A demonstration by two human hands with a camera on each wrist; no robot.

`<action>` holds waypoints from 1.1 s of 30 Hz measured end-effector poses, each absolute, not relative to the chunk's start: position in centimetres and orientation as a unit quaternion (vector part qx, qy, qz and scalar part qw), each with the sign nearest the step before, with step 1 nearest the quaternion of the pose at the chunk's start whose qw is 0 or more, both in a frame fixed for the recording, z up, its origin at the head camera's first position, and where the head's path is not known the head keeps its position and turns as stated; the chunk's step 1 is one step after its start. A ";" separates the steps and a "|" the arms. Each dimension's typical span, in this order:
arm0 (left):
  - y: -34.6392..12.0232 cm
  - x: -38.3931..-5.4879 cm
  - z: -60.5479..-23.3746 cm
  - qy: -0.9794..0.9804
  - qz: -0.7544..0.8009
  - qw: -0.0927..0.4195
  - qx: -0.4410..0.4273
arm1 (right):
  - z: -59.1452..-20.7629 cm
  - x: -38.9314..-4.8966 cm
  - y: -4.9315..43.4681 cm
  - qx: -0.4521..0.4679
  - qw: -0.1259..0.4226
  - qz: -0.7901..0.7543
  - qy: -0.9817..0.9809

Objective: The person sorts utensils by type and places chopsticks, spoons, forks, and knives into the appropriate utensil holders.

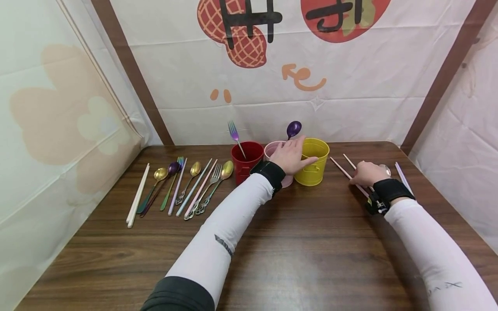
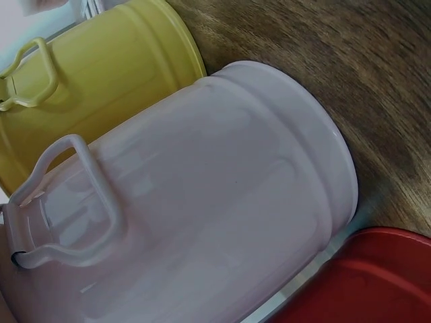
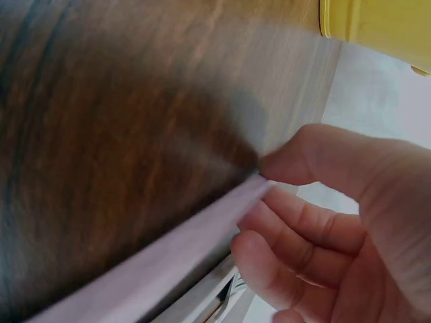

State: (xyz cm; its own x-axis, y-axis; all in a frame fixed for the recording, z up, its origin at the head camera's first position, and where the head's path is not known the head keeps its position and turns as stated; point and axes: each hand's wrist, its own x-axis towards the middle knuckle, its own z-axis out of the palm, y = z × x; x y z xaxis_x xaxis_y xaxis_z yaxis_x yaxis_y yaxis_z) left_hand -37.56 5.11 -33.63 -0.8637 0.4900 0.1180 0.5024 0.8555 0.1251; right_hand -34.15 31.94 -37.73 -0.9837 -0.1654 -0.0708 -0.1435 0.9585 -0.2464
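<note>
My left hand, its fingers straight and thumb spread, lies over the rim of the pink bucket, hiding part of it. A purple spoon stands up behind that hand. Just to the right is the yellow bucket, close to the left thumb. On the right of the table, my right hand pinches a pink chopstick between thumb and fingers, low over the wood. Another light chopstick lies beside it, partly covered by the hand.
The red bucket holds a rainbow fork. Spoons, forks and several chopsticks lie in a row on the table's left. A lilac chopstick and a silver utensil lie near the right wrist. Fabric walls border the table.
</note>
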 end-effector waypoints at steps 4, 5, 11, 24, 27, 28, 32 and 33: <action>4.9 -37.5 -33.5 -0.962 -0.081 0.040 -0.257 | -37.2 -33.9 31.6 -0.064 0.054 -0.127 0.988; 4.9 -37.4 -33.4 -0.962 -0.082 0.039 -0.258 | -37.0 -33.8 31.6 -0.058 0.053 -0.131 0.988; 4.8 -37.4 -33.4 -0.962 -0.085 0.040 -0.258 | -34.6 -33.2 31.2 -0.046 -0.015 -0.160 0.986; 4.9 -37.4 -33.3 -0.960 -0.108 0.038 -0.254 | -27.1 -31.2 28.4 -0.079 -0.289 -0.243 0.923; 4.9 -37.3 -33.3 -0.960 -0.108 0.037 -0.255 | -25.6 -30.9 27.6 -0.089 -0.353 -0.263 0.893; 4.9 -37.4 -33.3 -0.960 -0.108 0.038 -0.255 | -25.3 -30.8 27.3 -0.091 -0.378 -0.270 0.881; 4.9 -37.4 -33.4 -0.960 -0.110 0.039 -0.253 | -24.5 -30.8 26.4 -0.099 -0.460 -0.322 0.822; 4.9 -37.3 -33.4 -0.960 -0.111 0.040 -0.253 | -24.5 -30.8 26.2 -0.100 -0.473 -0.338 0.808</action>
